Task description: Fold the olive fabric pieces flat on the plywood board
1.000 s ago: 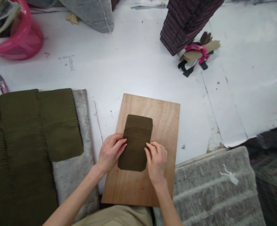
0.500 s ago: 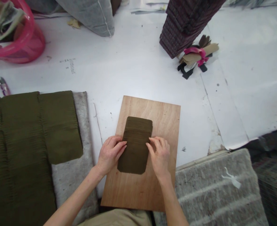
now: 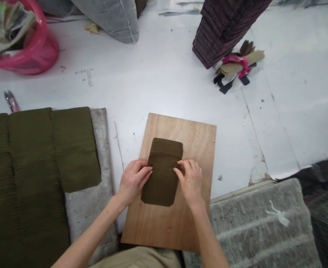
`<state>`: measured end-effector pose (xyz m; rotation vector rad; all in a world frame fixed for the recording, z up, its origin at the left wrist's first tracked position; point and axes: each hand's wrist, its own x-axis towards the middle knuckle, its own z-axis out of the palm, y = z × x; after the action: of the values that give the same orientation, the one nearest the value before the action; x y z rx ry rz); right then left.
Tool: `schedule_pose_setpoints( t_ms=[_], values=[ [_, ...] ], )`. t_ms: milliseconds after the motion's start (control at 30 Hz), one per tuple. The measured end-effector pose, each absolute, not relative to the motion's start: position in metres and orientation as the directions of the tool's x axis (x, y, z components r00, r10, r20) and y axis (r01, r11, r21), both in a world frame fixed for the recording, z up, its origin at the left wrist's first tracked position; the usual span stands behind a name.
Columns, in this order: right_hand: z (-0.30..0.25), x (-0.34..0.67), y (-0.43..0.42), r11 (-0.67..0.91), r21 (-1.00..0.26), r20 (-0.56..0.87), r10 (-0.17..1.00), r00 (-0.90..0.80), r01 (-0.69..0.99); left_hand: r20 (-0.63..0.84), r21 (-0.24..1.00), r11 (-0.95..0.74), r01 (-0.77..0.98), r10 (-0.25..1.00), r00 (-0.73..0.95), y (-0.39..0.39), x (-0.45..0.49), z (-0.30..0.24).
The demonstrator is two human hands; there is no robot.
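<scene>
A layered pile of dark olive fabric pieces (image 3: 161, 186) with cut corners lies on a wooden board (image 3: 166, 229), their overlapped edges forming fine ridges across the upper part. At the pile's left edge, my left hand (image 3: 133, 180) pinches the fabric between thumb and fingers. Opposite it, my right hand (image 3: 191, 180) has its thumb and index fingertips close together on the right edge. Left of the board, rows of overlapping olive fabric pieces (image 3: 74, 149) rest on a grey felt pad (image 3: 81, 212).
A pink basket (image 3: 45, 52) stands at the back left, with thread snips (image 3: 11, 101) below it. Dark maroon stacked fabric (image 3: 216, 37) rises at the back, beside a tied bundle of scraps (image 3: 238, 69). A grey padded cloth (image 3: 261, 223) covers the front right.
The whole view has shifted slightly, so things sit a little farther right. Both hands stay at the pile's edges, the right thumb and index finger now resting slightly further in over the fabric.
</scene>
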<state>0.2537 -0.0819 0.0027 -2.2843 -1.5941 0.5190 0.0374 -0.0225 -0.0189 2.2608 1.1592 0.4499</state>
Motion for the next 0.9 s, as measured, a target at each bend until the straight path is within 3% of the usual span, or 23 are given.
schedule_pose_setpoints(
  t_ms=[300, 900],
  values=[
    [0.0047, 0.2602, -0.0734, -0.307, -0.46, -0.185, 0.951, 0.248, 0.833, 0.006, 0.617, -0.448, 0.647, 0.825, 0.566, -0.0193, 0.0408, -0.0158],
    [0.0065, 0.2589, -0.0723, -0.356, -0.496, -0.218, 0.934, 0.283, 0.792, -0.059, 0.596, -0.435, 0.675, 0.815, 0.577, -0.0148, 0.0429, -0.01]
  ],
)
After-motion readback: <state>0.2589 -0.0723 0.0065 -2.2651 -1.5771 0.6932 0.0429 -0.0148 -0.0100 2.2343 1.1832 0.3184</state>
